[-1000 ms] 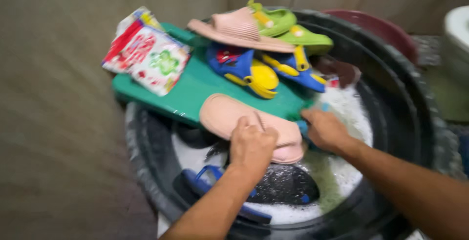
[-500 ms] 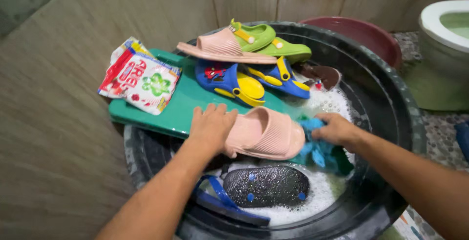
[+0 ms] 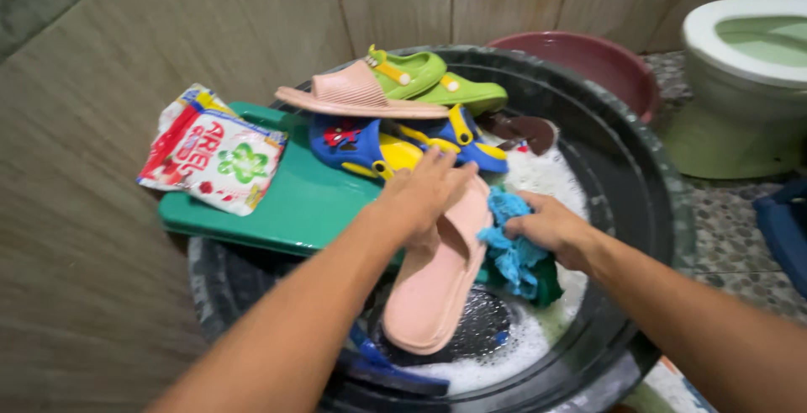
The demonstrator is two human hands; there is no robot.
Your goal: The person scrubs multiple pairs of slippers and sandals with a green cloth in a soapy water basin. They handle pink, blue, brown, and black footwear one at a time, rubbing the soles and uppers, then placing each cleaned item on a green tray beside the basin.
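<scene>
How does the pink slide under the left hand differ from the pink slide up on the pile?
The pink slide under the left hand lies sole-up, slanting from the green board down into the black tub of suds; the pink slide on the pile sits upright, strap up, across the blue clogs. The left hand grips the first; nothing touches the second. Both share colour and ribbed texture.

Pink ribbed slipper [image 3: 437, 283]; blue-and-green cloth [image 3: 517, 257]; green board [image 3: 290, 207]; black tub [image 3: 647, 169]; blue-and-yellow clogs [image 3: 370, 145]; lime-green clogs [image 3: 429, 76]; red-white-green packet [image 3: 210, 159]; maroon basin [image 3: 588, 55].
</scene>
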